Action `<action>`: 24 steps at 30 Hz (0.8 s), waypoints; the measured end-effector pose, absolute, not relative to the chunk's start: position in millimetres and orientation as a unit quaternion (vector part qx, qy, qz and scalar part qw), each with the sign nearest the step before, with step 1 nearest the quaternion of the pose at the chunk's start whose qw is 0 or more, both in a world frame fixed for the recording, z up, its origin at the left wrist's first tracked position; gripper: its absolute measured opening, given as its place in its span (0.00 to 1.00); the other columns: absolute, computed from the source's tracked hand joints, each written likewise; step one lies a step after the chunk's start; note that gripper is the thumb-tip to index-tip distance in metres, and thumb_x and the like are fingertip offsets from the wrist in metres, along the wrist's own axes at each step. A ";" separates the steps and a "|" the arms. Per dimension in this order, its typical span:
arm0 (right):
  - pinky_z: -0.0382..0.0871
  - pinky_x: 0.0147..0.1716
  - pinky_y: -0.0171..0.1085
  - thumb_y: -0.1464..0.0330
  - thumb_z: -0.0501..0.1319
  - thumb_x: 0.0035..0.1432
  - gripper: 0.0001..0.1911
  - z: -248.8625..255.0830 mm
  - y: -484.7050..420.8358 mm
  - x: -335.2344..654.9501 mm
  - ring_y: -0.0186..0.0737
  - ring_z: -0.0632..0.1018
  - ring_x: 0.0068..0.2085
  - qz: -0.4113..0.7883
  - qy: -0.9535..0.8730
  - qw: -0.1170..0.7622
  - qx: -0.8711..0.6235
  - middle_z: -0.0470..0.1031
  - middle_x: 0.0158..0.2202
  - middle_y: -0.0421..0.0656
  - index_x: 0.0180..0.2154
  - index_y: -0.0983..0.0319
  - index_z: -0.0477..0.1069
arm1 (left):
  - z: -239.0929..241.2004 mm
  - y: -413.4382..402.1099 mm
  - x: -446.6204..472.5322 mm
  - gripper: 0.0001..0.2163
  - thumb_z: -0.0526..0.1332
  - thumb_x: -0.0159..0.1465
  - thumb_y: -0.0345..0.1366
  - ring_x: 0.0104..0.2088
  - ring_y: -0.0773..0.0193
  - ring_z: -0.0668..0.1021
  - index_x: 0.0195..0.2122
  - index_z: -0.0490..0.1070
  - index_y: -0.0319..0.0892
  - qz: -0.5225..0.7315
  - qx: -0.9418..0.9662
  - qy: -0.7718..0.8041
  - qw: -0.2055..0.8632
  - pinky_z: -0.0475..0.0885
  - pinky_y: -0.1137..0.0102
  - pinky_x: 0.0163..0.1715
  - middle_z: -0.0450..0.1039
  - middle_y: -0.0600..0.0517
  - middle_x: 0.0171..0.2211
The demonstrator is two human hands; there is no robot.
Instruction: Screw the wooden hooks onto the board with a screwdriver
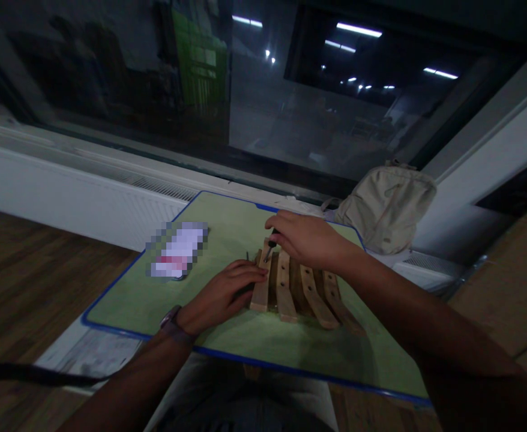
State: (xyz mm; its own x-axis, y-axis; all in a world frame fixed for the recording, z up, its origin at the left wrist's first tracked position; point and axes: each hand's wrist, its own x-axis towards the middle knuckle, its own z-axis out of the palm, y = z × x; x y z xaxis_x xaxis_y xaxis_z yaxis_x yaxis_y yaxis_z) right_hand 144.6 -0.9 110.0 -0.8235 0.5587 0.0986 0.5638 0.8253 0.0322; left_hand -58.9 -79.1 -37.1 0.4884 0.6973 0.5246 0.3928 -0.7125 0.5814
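Note:
A fan of several wooden slats (300,292) lies on a green mat (227,231) with a blue edge. My right hand (306,240) is closed around a small dark-handled screwdriver (270,248), its tip pointing down at the far end of the leftmost slat. My left hand (225,294) rests flat beside the slats, fingers stretched out and pressing on the leftmost slat's left side. A watch (173,321) sits on my left wrist. A small dark screw or pin (247,257) stands on the mat just left of the slats.
A blurred-out flat object (176,250) lies on the mat's left part. A beige fabric bag (387,207) sits behind the mat at the right, by a dark window. A white radiator ledge (78,180) runs along the back. A dark strap (33,375) crosses the wooden floor at lower left.

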 end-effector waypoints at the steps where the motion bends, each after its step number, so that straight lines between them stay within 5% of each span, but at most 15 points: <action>1: 0.68 0.42 0.41 0.72 0.53 0.70 0.13 109.3 0.4 146.1 0.48 0.78 0.48 -0.002 -0.959 0.056 -0.279 0.75 0.51 0.54 0.53 0.65 0.70 | -37.4 -79.0 -59.0 0.17 0.57 0.69 0.28 0.60 0.56 0.73 0.58 0.69 0.47 0.386 0.841 0.325 0.197 0.71 0.52 0.60 0.76 0.47 0.57; 6: 0.68 0.50 0.41 0.81 0.52 0.64 0.20 111.3 9.6 148.9 0.44 0.76 0.51 0.105 -0.971 0.095 -0.191 0.75 0.53 0.51 0.54 0.64 0.68 | -36.6 -80.2 -59.0 0.18 0.57 0.69 0.28 0.61 0.57 0.73 0.58 0.69 0.47 0.387 0.840 0.323 0.201 0.71 0.53 0.61 0.75 0.46 0.58; 10: 0.64 0.38 0.38 0.69 0.59 0.69 0.08 114.6 10.5 141.8 0.45 0.78 0.41 0.010 -0.964 0.086 -0.252 0.80 0.42 0.47 0.48 0.61 0.72 | -35.9 -80.6 -58.7 0.17 0.56 0.70 0.27 0.60 0.58 0.74 0.58 0.69 0.48 0.382 0.842 0.326 0.197 0.72 0.55 0.59 0.75 0.47 0.58; 14: 0.60 0.33 0.38 0.61 0.56 0.72 0.13 113.9 7.5 137.6 0.47 0.78 0.38 -0.087 -0.952 0.024 -0.293 0.80 0.36 0.48 0.40 0.62 0.74 | -36.8 -79.7 -58.5 0.17 0.57 0.70 0.28 0.60 0.57 0.75 0.58 0.69 0.48 0.384 0.842 0.325 0.193 0.73 0.54 0.59 0.75 0.47 0.58; 19: 0.68 0.44 0.40 0.75 0.55 0.68 0.14 110.4 8.8 144.3 0.46 0.77 0.50 0.016 -0.969 0.060 -0.238 0.73 0.54 0.53 0.54 0.64 0.69 | -37.5 -79.0 -58.3 0.17 0.57 0.70 0.27 0.59 0.58 0.75 0.58 0.69 0.48 0.393 0.843 0.313 0.194 0.73 0.55 0.58 0.75 0.46 0.57; 24: 0.67 0.44 0.38 0.78 0.56 0.66 0.14 116.5 10.1 141.9 0.42 0.77 0.46 0.081 -0.972 0.072 -0.211 0.78 0.47 0.48 0.51 0.62 0.69 | -34.7 -79.5 -58.5 0.16 0.56 0.70 0.29 0.59 0.58 0.75 0.58 0.70 0.47 0.383 0.843 0.319 0.200 0.73 0.55 0.59 0.76 0.46 0.57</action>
